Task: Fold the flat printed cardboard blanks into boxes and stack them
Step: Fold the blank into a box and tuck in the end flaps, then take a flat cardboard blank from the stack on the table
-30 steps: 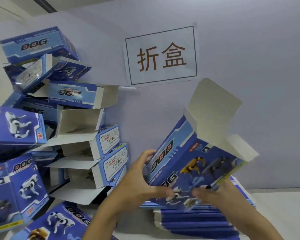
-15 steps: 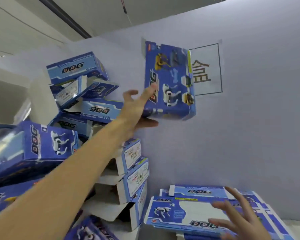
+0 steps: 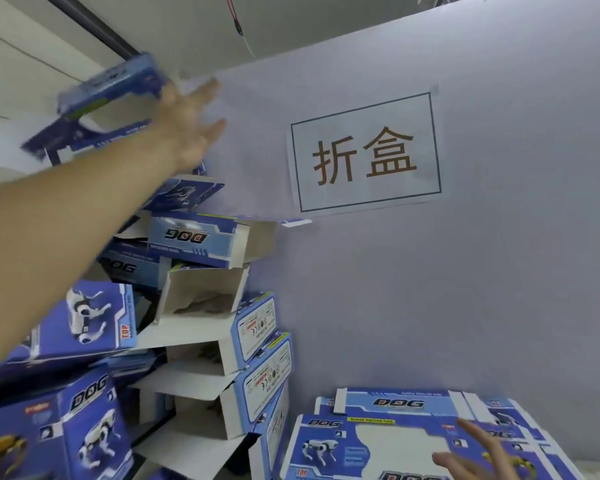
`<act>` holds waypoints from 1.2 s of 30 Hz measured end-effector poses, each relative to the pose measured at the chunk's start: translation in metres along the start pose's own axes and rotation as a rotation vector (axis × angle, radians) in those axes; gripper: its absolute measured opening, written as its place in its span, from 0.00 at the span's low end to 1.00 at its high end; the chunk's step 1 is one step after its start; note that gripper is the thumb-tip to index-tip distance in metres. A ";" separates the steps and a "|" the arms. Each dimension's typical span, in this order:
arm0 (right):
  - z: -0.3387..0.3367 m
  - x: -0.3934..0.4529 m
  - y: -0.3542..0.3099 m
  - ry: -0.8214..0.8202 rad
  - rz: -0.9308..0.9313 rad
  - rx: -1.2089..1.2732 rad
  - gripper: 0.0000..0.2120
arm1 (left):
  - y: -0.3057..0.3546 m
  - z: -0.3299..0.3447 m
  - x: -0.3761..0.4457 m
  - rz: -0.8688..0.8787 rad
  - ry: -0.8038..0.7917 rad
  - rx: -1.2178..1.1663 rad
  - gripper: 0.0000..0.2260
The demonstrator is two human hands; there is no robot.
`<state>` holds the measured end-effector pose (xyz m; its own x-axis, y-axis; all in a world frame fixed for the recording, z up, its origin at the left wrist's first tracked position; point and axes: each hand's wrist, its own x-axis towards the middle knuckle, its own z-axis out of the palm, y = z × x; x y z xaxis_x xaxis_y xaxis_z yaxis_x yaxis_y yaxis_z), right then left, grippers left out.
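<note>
The folded box (image 3: 108, 98), glossy blue printed cardboard with a window cut-out, sits blurred at the very top of the leaning pile of boxes (image 3: 201, 306) on the left, tilted, just beside the left hand (image 3: 187, 129). That hand's fingers (image 3: 207, 91) are spread straight and released; whether they touch the box I cannot tell through the blur. Half a second ago the same hand was carrying this box in front of the paper sign (image 3: 366, 154); now the box has gone up and left and the sign reads whole on the pale matte wall (image 3: 465, 289). The pile is a jumble of rectangular cartons, several with open ends showing plain white insides and loose flaps. Lower right, the stack of flat blanks (image 3: 378, 427) lies by the wall, its near edge cut off by the frame. The right hand (image 3: 478, 459) hovers over it much as before, fingers relaxed and holding nothing, with its palm out of view at the bottom.
</note>
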<state>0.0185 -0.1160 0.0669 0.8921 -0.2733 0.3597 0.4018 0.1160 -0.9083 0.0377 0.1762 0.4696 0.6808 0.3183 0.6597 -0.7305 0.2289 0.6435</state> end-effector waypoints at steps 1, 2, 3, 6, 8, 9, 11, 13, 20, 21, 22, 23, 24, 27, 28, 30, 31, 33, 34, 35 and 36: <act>-0.001 -0.005 0.009 -0.123 0.051 0.067 0.22 | -0.013 0.004 -0.011 0.058 -0.051 0.114 0.25; 0.000 -0.001 0.015 -0.178 0.164 0.095 0.22 | -0.025 0.009 -0.021 0.037 -0.078 0.134 0.25; -0.005 0.008 0.026 -0.142 0.207 0.093 0.21 | -0.039 0.015 -0.031 0.039 -0.117 0.185 0.24; -0.023 0.008 0.018 -0.230 0.272 -0.195 0.16 | -0.086 0.033 -0.077 0.055 -0.326 0.459 0.16; -0.027 0.007 0.008 -0.163 0.239 -0.330 0.12 | -0.122 0.040 -0.111 0.043 -0.469 0.622 0.13; -0.023 0.006 0.007 -0.056 0.223 -0.313 0.11 | -0.143 0.042 -0.132 0.032 -0.550 0.707 0.13; -0.023 0.000 0.008 0.075 0.144 -0.294 0.10 | -0.187 0.041 -0.172 -0.017 -0.672 0.866 0.14; -0.021 -0.004 0.007 0.161 0.122 -0.310 0.13 | -0.229 0.031 -0.213 -0.131 -0.744 0.982 0.15; -0.026 -0.004 0.008 0.167 0.166 -0.412 0.15 | -0.322 -0.020 -0.301 -0.458 -0.845 1.285 0.36; -0.025 -0.003 0.010 0.159 0.168 -0.427 0.15 | -0.327 -0.025 -0.306 -0.469 -0.866 1.328 0.38; -0.025 -0.003 0.012 0.152 0.171 -0.432 0.15 | -0.332 -0.029 -0.311 -0.463 -0.871 1.359 0.38; -0.024 -0.003 0.014 0.153 0.165 -0.430 0.15 | -0.334 -0.032 -0.314 -0.445 -0.861 1.376 0.38; -0.023 -0.004 0.016 0.154 0.156 -0.432 0.15 | -0.335 -0.035 -0.315 -0.428 -0.856 1.382 0.37; -0.022 -0.005 0.020 0.158 0.129 -0.456 0.15 | -0.333 -0.040 -0.315 -0.391 -0.889 1.395 0.33; -0.022 -0.005 0.022 0.163 0.119 -0.459 0.15 | -0.330 -0.040 -0.314 -0.379 -0.901 1.404 0.31; -0.023 -0.004 0.027 0.181 0.079 -0.441 0.15 | -0.324 -0.040 -0.314 -0.358 -0.907 1.415 0.28; -0.023 -0.004 0.030 0.204 0.036 -0.424 0.15 | -0.322 -0.039 -0.314 -0.341 -0.892 1.414 0.26; -0.021 -0.007 0.035 0.314 -0.182 -0.428 0.15 | -0.316 -0.037 -0.313 -0.265 -0.807 1.403 0.22; -0.018 -0.009 0.034 0.379 -0.336 -0.446 0.14 | -0.314 -0.035 -0.312 -0.207 -0.747 1.396 0.20; -0.015 -0.012 0.032 0.432 -0.462 -0.459 0.13 | -0.312 -0.034 -0.311 -0.150 -0.683 1.384 0.19; -0.014 -0.013 0.032 0.468 -0.542 -0.470 0.13 | -0.310 -0.033 -0.310 -0.108 -0.622 1.365 0.18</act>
<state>0.0171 -0.1220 0.0301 0.3828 -0.5552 0.7384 0.5286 -0.5239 -0.6679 0.0519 0.0373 0.0527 0.8959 -0.1544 0.4165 -0.3050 -0.8955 0.3241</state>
